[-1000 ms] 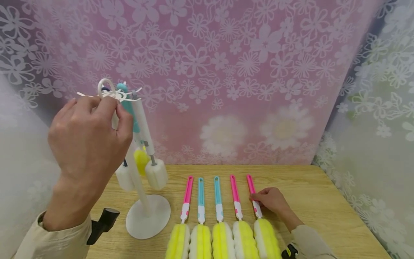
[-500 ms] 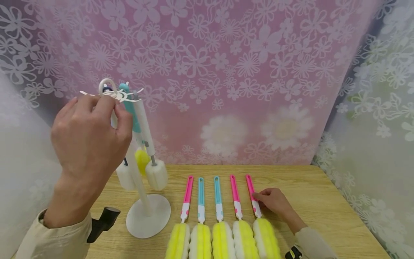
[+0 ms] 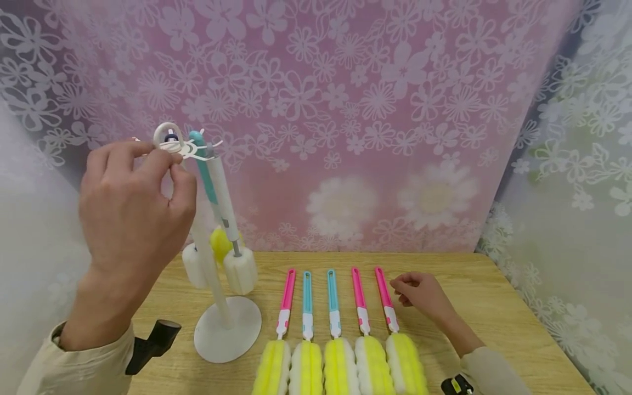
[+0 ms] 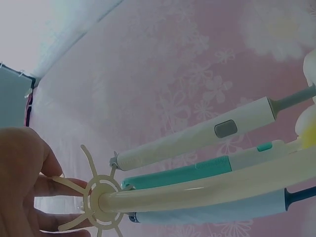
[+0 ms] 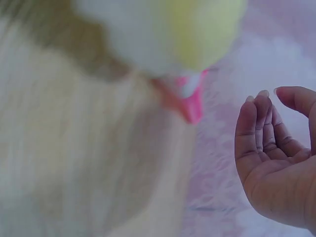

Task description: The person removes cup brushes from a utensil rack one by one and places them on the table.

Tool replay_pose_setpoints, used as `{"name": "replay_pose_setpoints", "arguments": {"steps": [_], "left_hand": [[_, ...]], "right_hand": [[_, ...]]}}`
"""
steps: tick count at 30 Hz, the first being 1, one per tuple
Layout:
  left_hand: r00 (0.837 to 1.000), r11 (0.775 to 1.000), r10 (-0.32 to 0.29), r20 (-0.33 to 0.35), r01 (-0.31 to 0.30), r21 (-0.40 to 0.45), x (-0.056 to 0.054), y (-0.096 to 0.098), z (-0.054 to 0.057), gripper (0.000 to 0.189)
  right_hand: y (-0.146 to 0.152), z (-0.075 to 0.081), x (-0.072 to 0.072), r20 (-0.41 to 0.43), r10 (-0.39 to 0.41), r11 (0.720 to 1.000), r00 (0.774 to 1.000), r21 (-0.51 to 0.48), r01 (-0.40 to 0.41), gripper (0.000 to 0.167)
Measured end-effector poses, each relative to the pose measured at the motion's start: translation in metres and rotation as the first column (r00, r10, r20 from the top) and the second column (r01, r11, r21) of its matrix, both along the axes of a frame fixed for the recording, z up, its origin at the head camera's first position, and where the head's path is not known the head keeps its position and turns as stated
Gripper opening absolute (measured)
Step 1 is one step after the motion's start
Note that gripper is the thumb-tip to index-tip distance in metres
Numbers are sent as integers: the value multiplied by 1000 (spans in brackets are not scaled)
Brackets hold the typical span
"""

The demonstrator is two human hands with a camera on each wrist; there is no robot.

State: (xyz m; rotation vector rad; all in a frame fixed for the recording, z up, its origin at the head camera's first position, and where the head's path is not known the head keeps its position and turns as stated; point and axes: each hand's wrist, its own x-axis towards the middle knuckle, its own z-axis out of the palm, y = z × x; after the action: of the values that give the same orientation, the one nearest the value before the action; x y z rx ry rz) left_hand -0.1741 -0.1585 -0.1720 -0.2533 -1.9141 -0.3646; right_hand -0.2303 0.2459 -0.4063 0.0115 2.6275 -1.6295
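In the head view my left hand (image 3: pixel 133 203) is at the top of a white hanging stand (image 3: pixel 217 288), its thumb and fingers pinching one arm of the hook ring (image 4: pixel 98 200). Sponge bottle brushes hang from the ring: a white-handled one (image 3: pixel 224 197), a teal one (image 3: pixel 207 181) and one with a dark blue end (image 4: pixel 212 210). To the right, my right hand (image 3: pixel 427 296) hovers beside the rightmost pink-handled brush (image 3: pixel 382 285), apart from it. Its fingers are loosely bent and hold nothing, as the right wrist view shows.
Next to that brush lie another pink brush (image 3: pixel 359 288), two teal brushes (image 3: pixel 332 291) and a further pink one (image 3: pixel 287 291), side by side with yellow and white sponge heads toward me. The wooden table (image 3: pixel 494 329) ends at a floral curtain (image 3: pixel 345 109).
The stand's ring has turned a little, its hanging brushes shifting right, with my left hand at it. My right hand has drawn back from the rightmost pink brush, which it was touching.
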Motion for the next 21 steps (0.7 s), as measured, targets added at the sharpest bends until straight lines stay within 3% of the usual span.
{"name": "replay_pose_setpoints", "arguments": {"steps": [11, 21], "left_hand": [[998, 999, 41, -38, -42, -31, 3, -4, -1, 36], [997, 996, 63, -40, -66, -65, 4, -7, -1, 36]], "right_hand": [[-29, 43, 6, -48, 59, 998, 997, 11, -59, 36], [-52, 62, 13, -91, 141, 988, 986, -49, -145, 30]]}}
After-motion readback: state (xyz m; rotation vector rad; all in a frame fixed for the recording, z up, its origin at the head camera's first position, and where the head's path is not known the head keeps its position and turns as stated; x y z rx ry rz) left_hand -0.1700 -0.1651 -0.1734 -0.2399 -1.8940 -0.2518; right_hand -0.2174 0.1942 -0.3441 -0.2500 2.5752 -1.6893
